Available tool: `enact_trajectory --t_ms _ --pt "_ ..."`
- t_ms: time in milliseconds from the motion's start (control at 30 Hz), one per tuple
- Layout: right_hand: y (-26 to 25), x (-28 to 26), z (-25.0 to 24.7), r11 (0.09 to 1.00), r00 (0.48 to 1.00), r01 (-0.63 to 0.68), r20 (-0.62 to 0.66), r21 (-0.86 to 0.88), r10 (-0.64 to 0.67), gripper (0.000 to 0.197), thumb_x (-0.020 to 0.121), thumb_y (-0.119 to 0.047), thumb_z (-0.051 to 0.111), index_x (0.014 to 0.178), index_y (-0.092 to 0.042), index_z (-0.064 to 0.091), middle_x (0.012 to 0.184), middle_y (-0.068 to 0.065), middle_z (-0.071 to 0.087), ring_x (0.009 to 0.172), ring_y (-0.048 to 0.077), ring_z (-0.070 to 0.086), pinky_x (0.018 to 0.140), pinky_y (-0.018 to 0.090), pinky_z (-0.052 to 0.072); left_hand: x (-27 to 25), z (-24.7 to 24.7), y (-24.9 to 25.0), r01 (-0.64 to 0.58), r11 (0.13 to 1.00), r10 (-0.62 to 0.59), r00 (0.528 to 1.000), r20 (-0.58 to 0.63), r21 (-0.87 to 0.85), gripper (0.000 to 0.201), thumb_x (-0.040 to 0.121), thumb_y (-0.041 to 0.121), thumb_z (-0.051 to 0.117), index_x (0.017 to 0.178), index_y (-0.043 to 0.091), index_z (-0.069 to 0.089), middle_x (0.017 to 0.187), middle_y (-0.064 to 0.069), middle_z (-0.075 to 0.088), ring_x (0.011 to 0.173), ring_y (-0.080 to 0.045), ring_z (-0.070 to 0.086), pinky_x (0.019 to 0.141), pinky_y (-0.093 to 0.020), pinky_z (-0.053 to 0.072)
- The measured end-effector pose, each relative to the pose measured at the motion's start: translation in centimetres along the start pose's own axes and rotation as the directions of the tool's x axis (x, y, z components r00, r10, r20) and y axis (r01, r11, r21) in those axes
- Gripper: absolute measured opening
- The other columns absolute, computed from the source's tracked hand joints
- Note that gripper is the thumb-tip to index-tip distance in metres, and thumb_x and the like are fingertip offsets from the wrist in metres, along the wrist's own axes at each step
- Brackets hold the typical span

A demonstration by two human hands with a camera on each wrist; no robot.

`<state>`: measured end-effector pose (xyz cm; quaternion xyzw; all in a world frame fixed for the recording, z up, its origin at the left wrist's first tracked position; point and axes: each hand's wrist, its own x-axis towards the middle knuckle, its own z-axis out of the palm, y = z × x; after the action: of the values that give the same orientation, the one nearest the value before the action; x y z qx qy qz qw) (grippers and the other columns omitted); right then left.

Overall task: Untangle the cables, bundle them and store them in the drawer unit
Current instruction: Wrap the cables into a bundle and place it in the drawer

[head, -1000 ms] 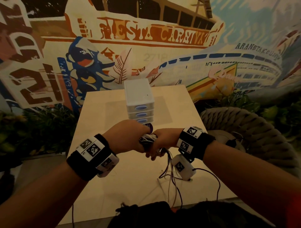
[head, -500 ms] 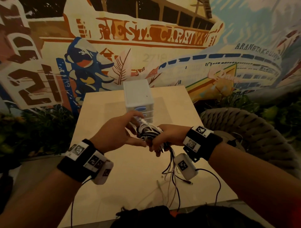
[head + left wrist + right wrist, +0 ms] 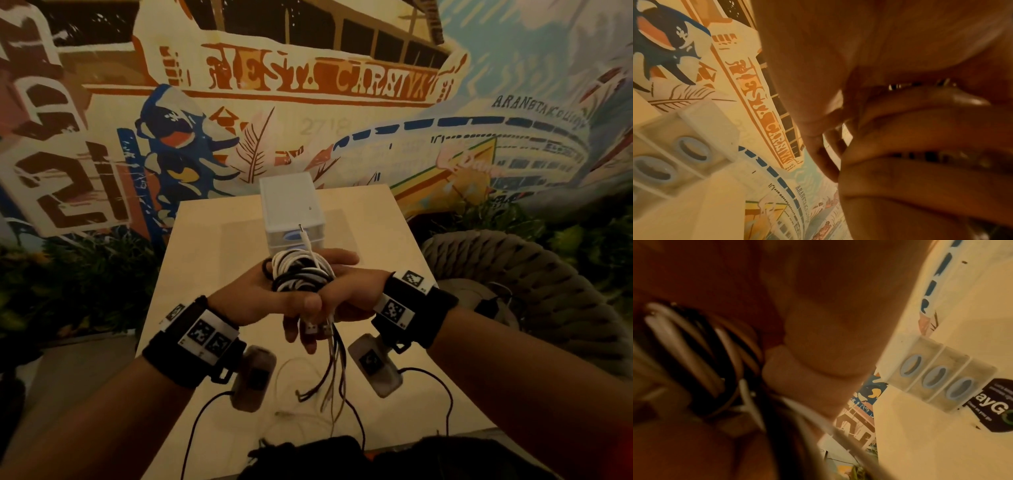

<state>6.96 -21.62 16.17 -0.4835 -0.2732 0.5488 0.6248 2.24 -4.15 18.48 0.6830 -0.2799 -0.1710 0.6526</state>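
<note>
A coil of white and black cables (image 3: 301,274) sits between both hands above the table. My left hand (image 3: 267,301) lies palm up under the coil, fingers reaching past it and thumb pressed along its near side. My right hand (image 3: 349,291) comes in from the right, and its fingers curl round the cable ends with USB plugs (image 3: 313,329) below the coil. Loose ends (image 3: 334,377) dangle toward the table. One white plug tip (image 3: 303,234) sticks up in front of the white drawer unit (image 3: 291,205) (image 3: 684,146) (image 3: 937,374). All three of its drawers are closed.
The drawer unit stands mid-table on the pale table (image 3: 212,274). A thin pale cable (image 3: 291,394) lies near the front edge. A black sticker (image 3: 999,404) is beside the unit. A woven chair (image 3: 513,274) stands to the right, with plants on the left and a mural wall behind.
The left hand came off the top of the bundle, turned palm up and slid under the coil. The coil now shows on top and sits slightly higher.
</note>
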Motion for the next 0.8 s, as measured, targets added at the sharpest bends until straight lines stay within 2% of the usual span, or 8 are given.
enact_trajectory --t_ms 100,167,233,333,433,533,633,800 --pt "-0.6 -0.2 0.2 0.999 0.998 0.043 -0.046 -0.006 -0.043 0.051 0.068 -0.015 0.071 0.118 -0.013 0.06 0.094 0.007 0.075 0.082 0.023 0.072 0.073 0.032 0.058 0.2 0.3 -0.2 -0.027 0.999 0.025 0.997 -0.071 -0.026 0.029 0.091 0.003 0.068 0.113 0.021 0.072 0.107 0.01 0.076 0.078 -0.01 0.075 0.051 -0.025 0.058" --pt "-0.8 -0.2 0.1 0.995 0.995 0.085 -0.05 -0.047 -0.087 0.05 0.07 -0.023 0.083 0.117 -0.021 0.066 0.1 0.009 0.073 0.09 0.031 0.068 0.078 0.038 0.057 0.5 0.6 -0.3 -0.052 0.997 0.043 0.986 -0.158 -0.049 0.029 0.091 0.004 0.063 0.099 0.029 0.075 0.093 0.005 0.077 0.067 -0.012 0.074 0.045 -0.022 0.055" --pt "-0.8 -0.1 0.0 0.994 0.988 0.084 -0.123 -0.077 -0.093 0.049 0.073 -0.028 0.083 0.116 -0.017 0.064 0.1 0.012 0.068 0.088 0.032 0.066 0.075 0.043 0.056 1.1 0.6 -0.3 -0.095 0.995 0.086 0.959 -0.27 -0.023 0.027 0.093 0.008 0.061 0.091 0.031 0.076 0.087 0.002 0.077 0.082 -0.013 0.076 0.056 -0.035 0.06" --pt "-0.2 -0.1 -0.4 0.991 0.975 0.02 -0.216 -0.133 -0.049 0.065 0.065 -0.057 0.087 0.107 -0.015 0.062 0.085 0.006 0.061 0.072 0.021 0.06 0.071 0.035 0.056 1.5 -0.1 -1.0 -0.162 0.985 0.124 0.913 -0.388 -0.066 0.013 0.092 0.021 0.065 0.094 0.01 0.07 0.095 -0.018 0.072 0.101 -0.039 0.07 0.087 -0.053 0.057" --pt "0.6 -0.6 -0.9 0.988 0.971 -0.033 -0.238 -0.154 -0.004 0.059 0.069 -0.064 0.082 0.105 -0.021 0.063 0.072 -0.002 0.052 0.063 0.015 0.05 0.073 0.036 0.051 1.5 -0.7 -1.6 -0.159 0.985 0.112 0.875 -0.471 -0.061 0.022 0.094 0.023 0.064 0.091 0.001 0.064 0.082 -0.021 0.067 0.076 -0.035 0.068 0.072 -0.039 0.056" --pt "1.7 -1.1 -1.5 0.932 0.942 -0.171 -0.332 -0.321 0.059 0.039 0.086 -0.053 0.07 0.096 -0.016 0.062 0.065 -0.003 0.045 0.057 0.014 0.047 0.07 0.037 0.052 1.1 -1.6 -1.8 -0.118 0.991 0.131 0.884 -0.449 0.056 0.019 0.099 0.016 0.06 0.093 -0.002 0.062 0.082 -0.022 0.066 0.078 -0.039 0.066 0.077 -0.043 0.055" --pt "2.5 -2.0 -2.3 0.898 0.865 -0.306 -0.486 -0.317 0.124 0.047 0.093 -0.061 0.052 0.088 -0.015 0.057 0.06 -0.005 0.035 0.053 0.013 0.036 0.058 0.029 0.044 0.3 -3.2 -1.9 0.016 0.947 0.114 0.918 -0.38 0.322 0.02 0.098 0.028 0.064 0.089 0.01 0.068 0.081 -0.009 0.072 0.081 -0.03 0.07 0.081 -0.042 0.057" --pt "1.9 -3.1 -2.4 0.725 0.81 -0.459 -0.576 -0.513 0.105 0.045 0.104 -0.052 0.039 0.084 -0.017 0.06 0.059 -0.004 0.043 0.048 0.013 0.042 0.054 0.026 0.043 -0.4 -3.3 -2.5 0.169 0.797 -0.02 0.967 -0.254 0.579 0.023 0.094 0.041 0.068 0.08 0.022 0.067 0.069 -0.002 0.067 0.066 -0.02 0.066 0.066 -0.045 0.055"
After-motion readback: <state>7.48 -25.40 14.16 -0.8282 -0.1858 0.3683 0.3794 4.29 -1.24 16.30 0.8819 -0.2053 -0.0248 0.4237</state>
